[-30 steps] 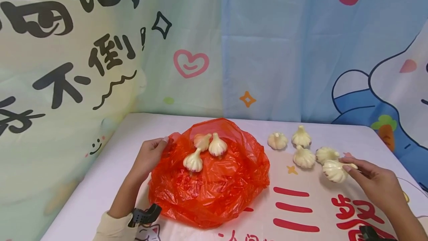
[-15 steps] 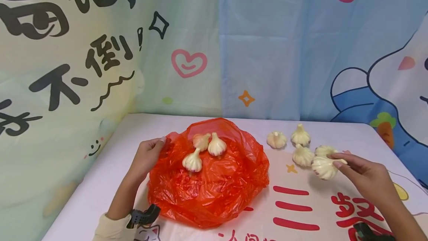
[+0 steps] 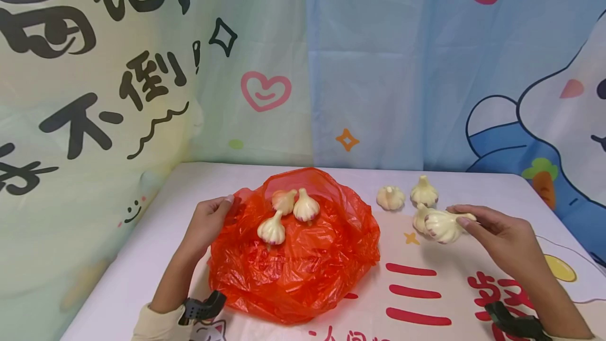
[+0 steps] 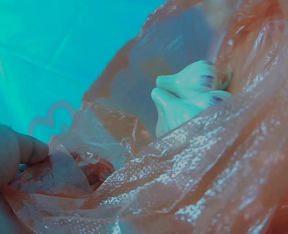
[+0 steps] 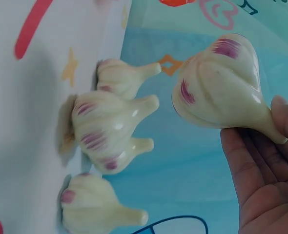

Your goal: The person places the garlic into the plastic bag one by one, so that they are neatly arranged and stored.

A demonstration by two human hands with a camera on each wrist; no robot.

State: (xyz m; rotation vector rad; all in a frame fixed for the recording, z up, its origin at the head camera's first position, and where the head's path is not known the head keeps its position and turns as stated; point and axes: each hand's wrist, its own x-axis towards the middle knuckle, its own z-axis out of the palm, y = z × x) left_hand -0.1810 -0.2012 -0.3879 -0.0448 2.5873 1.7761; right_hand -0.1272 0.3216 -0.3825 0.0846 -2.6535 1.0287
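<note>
My left hand pinches the left rim of a red plastic bag; the left wrist view shows the thin film between finger and thumb. Inside the bag's mouth lie 3 garlic bulbs, close together. My right hand holds another garlic bulb by its stem, raised off the table, root end towards the bag. Beyond it several loose bulbs stand on the table, stems up. In the head view the held bulb overlaps one loose bulb, and the hand hides another.
The white table has a pale printed mat with red lettering under the bag and right hand. A patterned cloth curtain hangs right behind the table. Both wrists wear black camera mounts.
My right hand has carried its garlic bulb leftwards and slightly farther back, across the front of the loose bulbs. The left hand keeps its hold on the bag's rim.
</note>
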